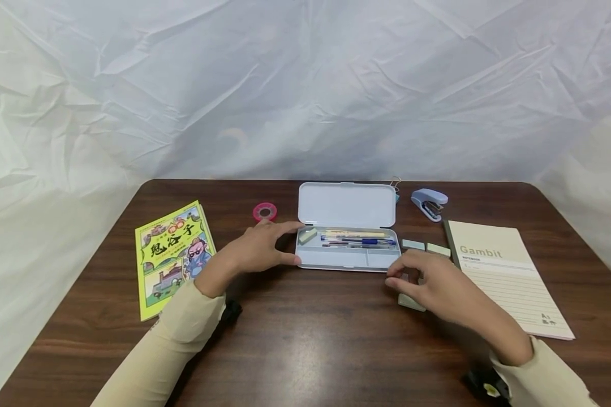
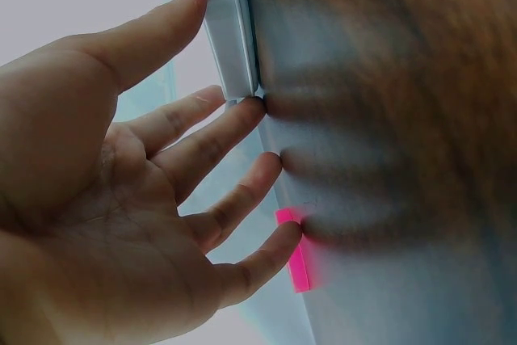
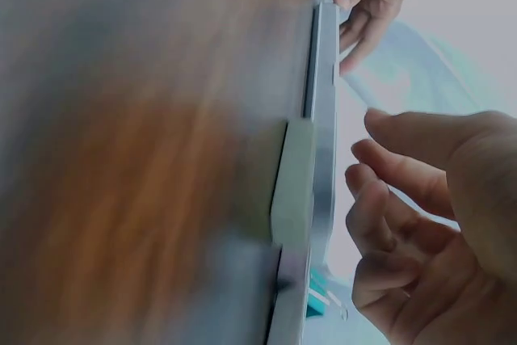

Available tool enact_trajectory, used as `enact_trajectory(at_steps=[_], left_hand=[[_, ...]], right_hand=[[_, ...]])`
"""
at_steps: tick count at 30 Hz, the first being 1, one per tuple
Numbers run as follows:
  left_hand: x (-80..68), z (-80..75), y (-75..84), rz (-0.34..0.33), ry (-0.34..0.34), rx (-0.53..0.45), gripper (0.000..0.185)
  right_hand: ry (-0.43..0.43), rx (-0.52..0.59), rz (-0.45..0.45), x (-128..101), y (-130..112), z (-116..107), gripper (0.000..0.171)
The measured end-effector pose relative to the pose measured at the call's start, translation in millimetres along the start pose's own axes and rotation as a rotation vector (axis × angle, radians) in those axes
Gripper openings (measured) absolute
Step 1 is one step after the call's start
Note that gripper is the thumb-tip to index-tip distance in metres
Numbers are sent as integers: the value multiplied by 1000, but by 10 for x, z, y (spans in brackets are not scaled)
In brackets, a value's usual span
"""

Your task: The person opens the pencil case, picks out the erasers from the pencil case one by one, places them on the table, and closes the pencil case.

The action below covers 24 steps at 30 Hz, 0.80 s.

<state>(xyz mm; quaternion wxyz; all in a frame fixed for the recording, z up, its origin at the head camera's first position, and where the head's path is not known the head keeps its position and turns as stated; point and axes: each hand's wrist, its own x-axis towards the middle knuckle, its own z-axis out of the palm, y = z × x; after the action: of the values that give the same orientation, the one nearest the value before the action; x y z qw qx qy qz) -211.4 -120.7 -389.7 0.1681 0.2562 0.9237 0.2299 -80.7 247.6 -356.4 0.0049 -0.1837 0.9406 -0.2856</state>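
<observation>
A white pencil case [image 1: 333, 258] lies with its lid [image 1: 347, 204] raised. In its back compartment are a pale eraser [image 1: 308, 236] and several pens [image 1: 358, 239]. My left hand [image 1: 259, 249] touches the case's left end, thumb at the front corner and index finger at the back; the left wrist view shows its fingers spread. Beside the case's front right corner hovers my right hand [image 1: 433, 280], fingers loosely bent around nothing. Erasers lie about it: a bluish one [image 1: 413, 244] and a greenish one [image 1: 438, 249] behind, another greenish one [image 1: 411, 303] in front, partly covered.
A yellow comic book [image 1: 170, 254] lies at left. Behind the left hand is a pink tape roll [image 1: 265, 211]. A lilac stapler [image 1: 430, 202] and a binder clip [image 1: 396, 183] sit at the back right. A notebook [image 1: 509, 277] lies at right, beside the right forearm.
</observation>
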Motion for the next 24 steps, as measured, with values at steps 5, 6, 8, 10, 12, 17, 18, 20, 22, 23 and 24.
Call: enact_trajectory(at_steps=[5, 6, 8, 10, 12, 17, 18, 20, 22, 23, 24], left_hand=[[-75, -61, 113, 1, -6, -6, 86], [-99, -82, 151, 0, -7, -8, 85], [-154, -128, 233, -9, -11, -10, 84], [-198, -156, 290, -20, -11, -21, 82], [-180, -140, 261, -26, -13, -21, 81], [-84, -58, 124, -16, -1, -12, 85], [-72, -52, 107, -10, 0, -11, 85], [-114, -94, 180, -8, -6, -15, 84], [-126, -100, 183, 5, -3, -9, 83], [-153, -129, 226, 2, -13, -13, 82], [-153, -127, 222, 3, -13, -9, 82]], right_hand=[[16, -7, 51, 189, -119, 49, 8], [18, -7, 55, 226, -144, 60, 10], [21, -3, 56, 303, -190, 85, 12], [18, 16, 44, 386, -228, 115, 14], [14, 30, 32, 473, -265, 148, 15], [1, 39, 13, 679, -340, 224, 20], [-1, 37, 11, 714, -349, 239, 21], [-1, 34, -2, 777, -360, 266, 21], [1, 29, -16, 837, -369, 299, 22], [-1, 28, -22, 870, -378, 317, 23], [-1, 21, -29, 903, -390, 337, 23]])
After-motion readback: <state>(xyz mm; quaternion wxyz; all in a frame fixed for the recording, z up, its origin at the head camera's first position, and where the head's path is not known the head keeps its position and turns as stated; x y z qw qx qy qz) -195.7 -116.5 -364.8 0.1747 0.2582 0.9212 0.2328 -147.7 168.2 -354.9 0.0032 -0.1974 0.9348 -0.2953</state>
